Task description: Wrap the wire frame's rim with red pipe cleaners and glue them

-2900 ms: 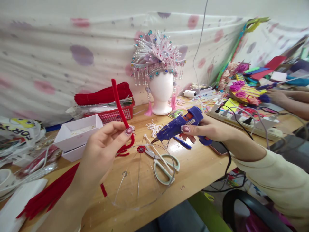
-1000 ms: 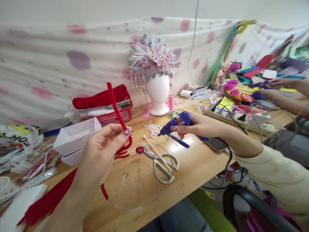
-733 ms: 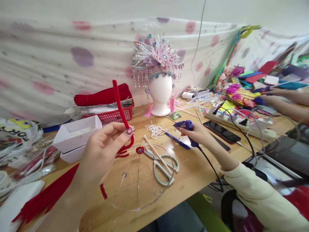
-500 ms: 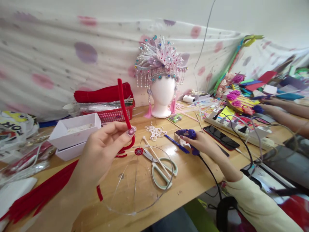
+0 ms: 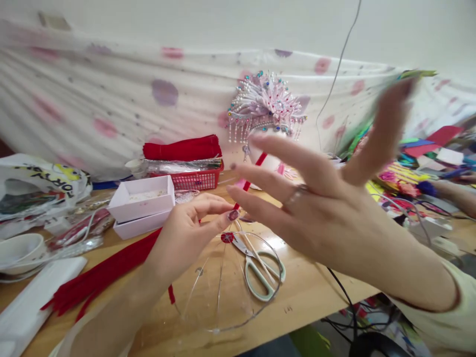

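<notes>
The left hand pinched a red stem between thumb and forefinger, just above the red hub of a wire hoop. The hoop lay on the bench near its front edge. From the pinch the stem rose up and back, partly hidden behind the right hand. That hand was in the air and blurred, its fingers spread wide and holding nothing.

I judge the step in hand to be the holding of the stem at the hub, with the right hand free. A next move would call for a firm pinch and a careful path for the right hand, because scissors lay across the right side of the hoop.

Open room was on the bench toward the front right corner. The left side carried a heap of stems and a white box, and a red basket stood at the back edge.
</notes>
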{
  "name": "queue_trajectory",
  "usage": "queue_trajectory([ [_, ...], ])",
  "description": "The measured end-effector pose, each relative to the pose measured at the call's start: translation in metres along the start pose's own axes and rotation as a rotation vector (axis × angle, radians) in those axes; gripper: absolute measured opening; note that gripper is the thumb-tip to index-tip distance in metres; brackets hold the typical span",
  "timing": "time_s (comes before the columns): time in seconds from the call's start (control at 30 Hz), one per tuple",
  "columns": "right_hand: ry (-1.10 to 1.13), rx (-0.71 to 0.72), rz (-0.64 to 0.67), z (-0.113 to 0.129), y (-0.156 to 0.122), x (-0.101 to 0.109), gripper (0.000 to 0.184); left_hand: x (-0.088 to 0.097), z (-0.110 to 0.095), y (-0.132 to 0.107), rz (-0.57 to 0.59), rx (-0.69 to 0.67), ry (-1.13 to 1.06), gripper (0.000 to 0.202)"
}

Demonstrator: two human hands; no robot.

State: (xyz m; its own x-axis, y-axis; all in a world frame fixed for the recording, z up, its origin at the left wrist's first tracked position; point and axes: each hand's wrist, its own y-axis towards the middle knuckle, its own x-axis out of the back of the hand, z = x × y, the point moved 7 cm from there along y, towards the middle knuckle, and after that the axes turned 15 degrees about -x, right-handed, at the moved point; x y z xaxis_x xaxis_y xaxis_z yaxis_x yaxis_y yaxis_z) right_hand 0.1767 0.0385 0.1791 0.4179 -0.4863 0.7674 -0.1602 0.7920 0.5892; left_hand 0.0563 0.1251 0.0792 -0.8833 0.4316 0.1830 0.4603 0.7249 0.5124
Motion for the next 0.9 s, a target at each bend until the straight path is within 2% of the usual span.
queue_trajectory([
  [0.1, -0.293, 0.255, 0.143, 0.002, -0.009, -0.018, 0.038, 0.0, -0.002, 0.001, 0.001, -0.027, -0.001, 0.015],
  [0.17, -0.36, 0.272, 0.223, -0.01, -0.019, -0.025, 0.031, 0.001, -0.002, 0.0, -0.001, -0.013, 0.011, 0.013],
  [0.3, -0.269, 0.123, 0.292, -0.032, -0.032, -0.029, 0.024, 0.002, 0.0, -0.001, -0.017, 0.032, -0.009, 0.012],
  [0.5, -0.076, -0.006, 0.337, -0.051, -0.046, -0.036, 0.025, 0.003, 0.002, -0.002, -0.048, 0.061, 0.0, 0.013],
  [0.67, 0.03, -0.081, 0.319, -0.063, -0.054, -0.042, 0.015, 0.002, 0.003, -0.001, -0.048, 0.065, -0.014, 0.014],
  [0.77, 0.096, -0.202, 0.321, -0.07, -0.06, -0.047, 0.015, 0.002, 0.003, -0.001, -0.037, 0.059, 0.013, 0.013],
  [0.9, 0.207, -0.344, 0.259, -0.077, -0.071, -0.052, 0.015, 0.0, 0.001, 0.001, 0.003, 0.045, 0.076, 0.011],
])
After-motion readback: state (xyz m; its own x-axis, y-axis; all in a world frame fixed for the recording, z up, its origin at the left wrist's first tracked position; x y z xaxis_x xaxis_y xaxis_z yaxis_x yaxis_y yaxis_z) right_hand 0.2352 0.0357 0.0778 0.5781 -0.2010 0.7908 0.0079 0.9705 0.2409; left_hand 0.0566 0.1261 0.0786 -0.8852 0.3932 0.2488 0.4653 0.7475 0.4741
